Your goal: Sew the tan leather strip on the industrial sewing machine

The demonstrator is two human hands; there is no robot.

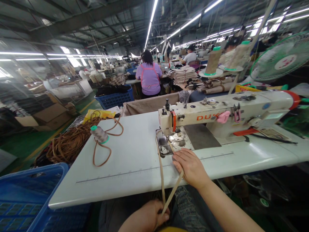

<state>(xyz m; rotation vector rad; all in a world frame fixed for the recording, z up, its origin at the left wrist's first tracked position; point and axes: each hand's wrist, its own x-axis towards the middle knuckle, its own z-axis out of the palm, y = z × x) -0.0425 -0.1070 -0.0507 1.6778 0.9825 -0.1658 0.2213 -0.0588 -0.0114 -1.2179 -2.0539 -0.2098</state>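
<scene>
My left hand (pixel 147 217) is closed around a thin tan strap (pixel 161 175) just below the table's front edge. The strap runs up in two strands to the presser foot (pixel 172 138) of a white sewing machine (pixel 227 114). My right hand (pixel 190 167) lies on the white table (pixel 125 158) in front of the needle plate, fingers together, pressing one strand of the strap against the surface.
A grey thread spool (pixel 99 133) lies tipped on the table with a brown cord loop (pixel 102 151). A heap of brown cords (pixel 70 141) and a blue crate (pixel 26 193) sit at left. A person in purple (pixel 149 77) sits ahead. A green fan (pixel 281 59) stands right.
</scene>
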